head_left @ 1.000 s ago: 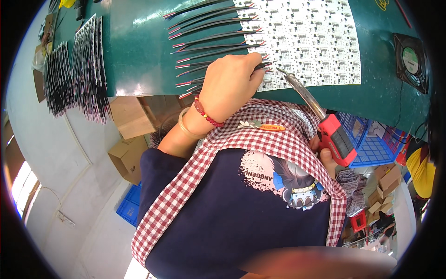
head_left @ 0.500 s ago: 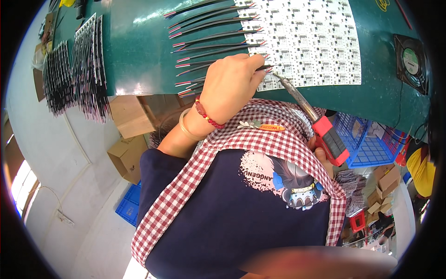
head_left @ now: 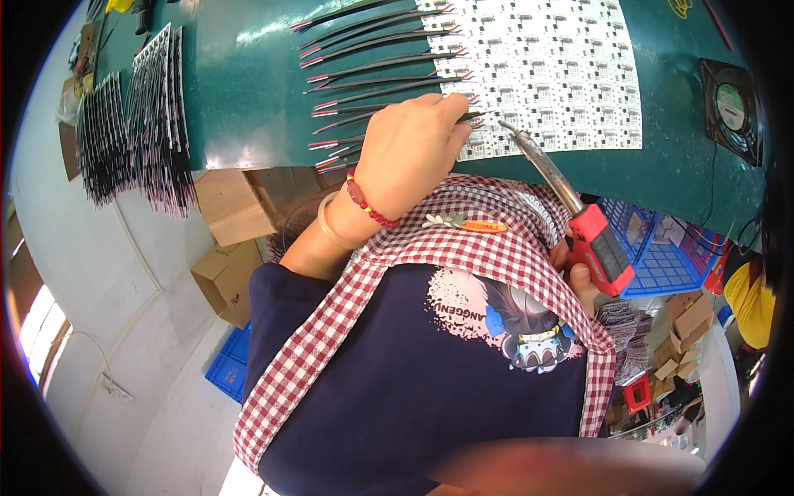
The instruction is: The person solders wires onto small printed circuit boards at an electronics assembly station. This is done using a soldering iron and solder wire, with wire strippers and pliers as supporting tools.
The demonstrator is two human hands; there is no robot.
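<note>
A white panel of small circuit boards (head_left: 554,74) lies on the green table. Several black cables (head_left: 372,59) with stripped coloured wire ends reach onto the panel's left edge. At its near left corner, my left hand (head_left: 413,149) pinches one black cable, whose wire ends rest over the boards. My right hand (head_left: 581,279), partly hidden by the tool and my apron, is closed round a red and black soldering iron (head_left: 602,250). The iron slants up to the left. Its tip sits just right of the pinched wire ends, apart from them.
Bundles of wired board strips (head_left: 157,116) hang over the table's left edge. A black fan (head_left: 732,112) stands at the right of the green table (head_left: 240,83). Below the table are blue crates (head_left: 662,264) on the right and cardboard boxes (head_left: 223,281) on the left.
The soldering iron has moved right and its tip has drawn away from the wire ends, my right hand going with it. My left hand stays nearly still on the cable.
</note>
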